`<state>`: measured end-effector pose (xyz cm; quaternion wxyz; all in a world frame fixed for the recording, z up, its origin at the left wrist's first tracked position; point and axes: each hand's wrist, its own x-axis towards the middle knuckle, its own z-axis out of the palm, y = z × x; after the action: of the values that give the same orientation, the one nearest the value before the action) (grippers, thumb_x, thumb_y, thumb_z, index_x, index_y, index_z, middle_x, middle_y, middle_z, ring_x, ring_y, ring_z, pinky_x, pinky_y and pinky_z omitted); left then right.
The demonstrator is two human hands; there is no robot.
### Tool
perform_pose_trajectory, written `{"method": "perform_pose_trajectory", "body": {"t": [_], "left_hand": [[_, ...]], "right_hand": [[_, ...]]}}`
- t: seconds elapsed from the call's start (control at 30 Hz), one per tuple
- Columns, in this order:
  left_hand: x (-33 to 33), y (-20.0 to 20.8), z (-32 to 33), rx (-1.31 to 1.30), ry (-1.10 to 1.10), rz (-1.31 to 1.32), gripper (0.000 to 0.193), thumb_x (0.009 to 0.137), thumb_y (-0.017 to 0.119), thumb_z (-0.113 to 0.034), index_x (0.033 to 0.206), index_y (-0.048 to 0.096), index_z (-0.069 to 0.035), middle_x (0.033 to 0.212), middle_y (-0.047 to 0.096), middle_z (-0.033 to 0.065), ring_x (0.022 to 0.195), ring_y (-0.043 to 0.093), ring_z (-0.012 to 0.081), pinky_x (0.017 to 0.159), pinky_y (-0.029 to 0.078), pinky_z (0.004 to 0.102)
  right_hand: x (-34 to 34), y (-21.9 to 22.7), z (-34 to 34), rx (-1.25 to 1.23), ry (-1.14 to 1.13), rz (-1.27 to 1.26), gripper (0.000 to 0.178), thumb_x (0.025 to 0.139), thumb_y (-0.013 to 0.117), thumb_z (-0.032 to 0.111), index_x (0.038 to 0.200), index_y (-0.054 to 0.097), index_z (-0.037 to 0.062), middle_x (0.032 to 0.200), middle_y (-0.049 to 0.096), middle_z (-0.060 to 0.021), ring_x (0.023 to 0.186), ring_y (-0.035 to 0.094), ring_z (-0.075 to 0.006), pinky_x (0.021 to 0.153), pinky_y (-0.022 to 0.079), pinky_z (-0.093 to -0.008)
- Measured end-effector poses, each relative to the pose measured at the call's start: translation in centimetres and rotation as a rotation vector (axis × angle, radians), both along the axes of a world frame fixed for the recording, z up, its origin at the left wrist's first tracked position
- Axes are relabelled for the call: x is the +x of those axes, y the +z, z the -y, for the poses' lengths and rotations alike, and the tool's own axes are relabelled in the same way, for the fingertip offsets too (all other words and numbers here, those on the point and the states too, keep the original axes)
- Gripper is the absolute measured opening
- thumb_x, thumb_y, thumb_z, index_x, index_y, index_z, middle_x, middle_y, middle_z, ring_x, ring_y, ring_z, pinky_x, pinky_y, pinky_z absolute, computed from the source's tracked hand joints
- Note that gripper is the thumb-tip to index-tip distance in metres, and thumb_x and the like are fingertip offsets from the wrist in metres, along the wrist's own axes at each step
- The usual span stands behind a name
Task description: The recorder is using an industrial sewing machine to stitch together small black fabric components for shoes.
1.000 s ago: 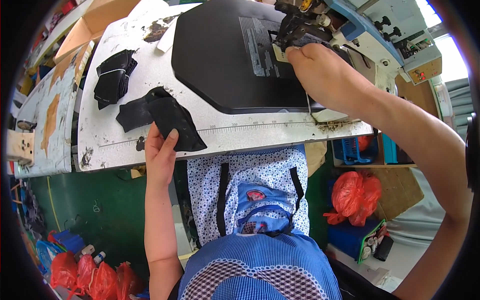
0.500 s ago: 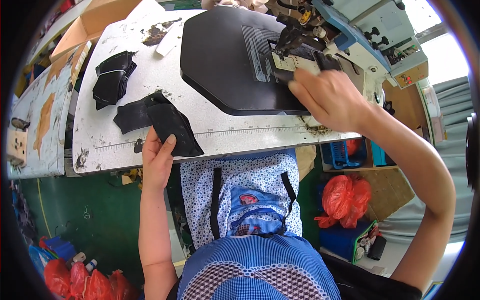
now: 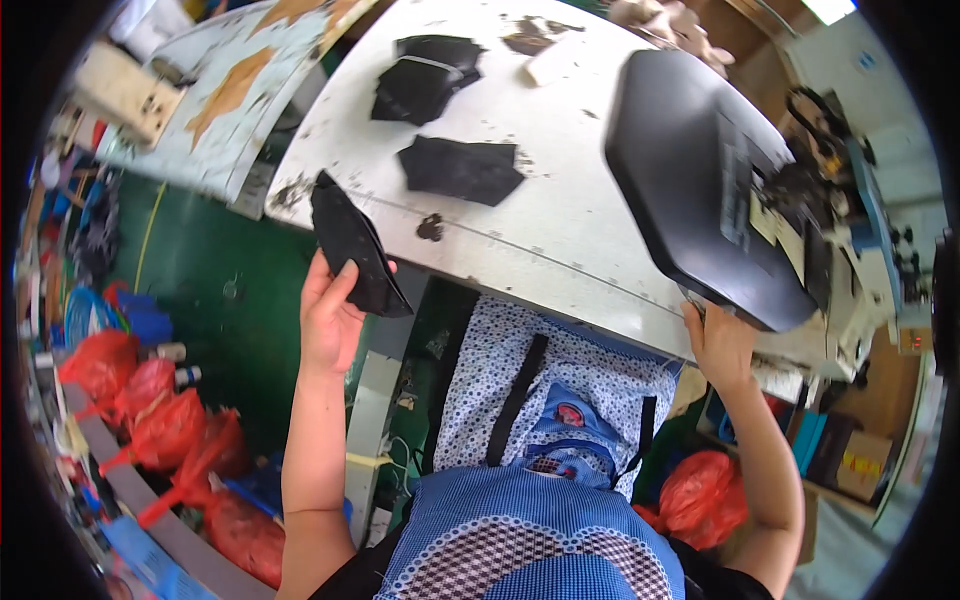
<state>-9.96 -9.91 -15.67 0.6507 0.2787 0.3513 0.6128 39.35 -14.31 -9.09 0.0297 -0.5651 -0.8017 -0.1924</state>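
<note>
My left hand (image 3: 333,312) is closed on a folded black fabric piece (image 3: 358,245), pinched at its lower edge and held up just off the table's front edge. On the white table (image 3: 560,215) beyond it lies a flat black piece (image 3: 462,170). Farther back sits a bundle of black pieces (image 3: 425,80) tied with a light band. My right hand (image 3: 722,345) is at the near edge of the sewing machine's black plate (image 3: 670,150). Its fingers are partly hidden and blurred there, and something thin and shiny shows by the thumb.
The sewing machine head (image 3: 820,170) stands at the right beyond the plate. A second worn table (image 3: 215,120) is at the far left. Red plastic bags (image 3: 180,430) line the lower left, and another red bag (image 3: 700,490) is below my right arm. Bundled cloth lies on my lap.
My view has turned left. My left hand has lifted one black piece away from the other, which stays on the table. My right hand has moved from beside the needle to the plate's near edge.
</note>
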Motion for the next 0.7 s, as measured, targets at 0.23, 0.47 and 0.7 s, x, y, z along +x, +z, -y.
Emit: {"method": "perform_pose_trajectory", "body": {"t": [0.23, 0.47, 0.7], "left_hand": [[1.8, -0.1, 7.1, -0.159, -0.018, 0.018, 0.051, 0.105, 0.059, -0.008, 0.155, 0.046, -0.002, 0.138, 0.065, 0.0124, 0.120, 0.069, 0.0231, 0.108, 0.054, 0.0390], [9.1, -2.9, 12.2, -0.096, -0.450, -0.327, 0.055, 0.106, 0.068, -0.015, 0.154, 0.045, 0.000, 0.140, 0.062, 0.0109, 0.133, 0.057, 0.0179, 0.114, 0.044, 0.0318], [7.1, -3.6, 12.9, -0.368, -0.663, 0.171, 0.048, 0.107, 0.065, -0.008, 0.150, 0.047, 0.000, 0.136, 0.064, 0.0081, 0.128, 0.060, 0.0161, 0.113, 0.047, 0.0326]], "right_hand": [[-9.1, 0.4, -0.3, -0.356, 0.069, -0.535, 0.056, 0.103, 0.064, 0.024, 0.151, 0.055, -0.0018, 0.148, 0.056, -0.0268, 0.141, 0.052, -0.0438, 0.120, 0.037, -0.0531], [-22.9, 0.3, -2.9, -1.160, 0.294, -0.864, 0.033, 0.106, 0.059, 0.017, 0.134, 0.064, 0.0002, 0.124, 0.068, -0.0228, 0.116, 0.068, -0.0414, 0.102, 0.055, -0.0448], [-22.0, -2.2, -11.7, -0.401, 0.200, -0.937, 0.038, 0.098, 0.074, 0.015, 0.133, 0.064, 0.0033, 0.128, 0.066, -0.0159, 0.121, 0.064, -0.0321, 0.105, 0.050, -0.0419]]}}
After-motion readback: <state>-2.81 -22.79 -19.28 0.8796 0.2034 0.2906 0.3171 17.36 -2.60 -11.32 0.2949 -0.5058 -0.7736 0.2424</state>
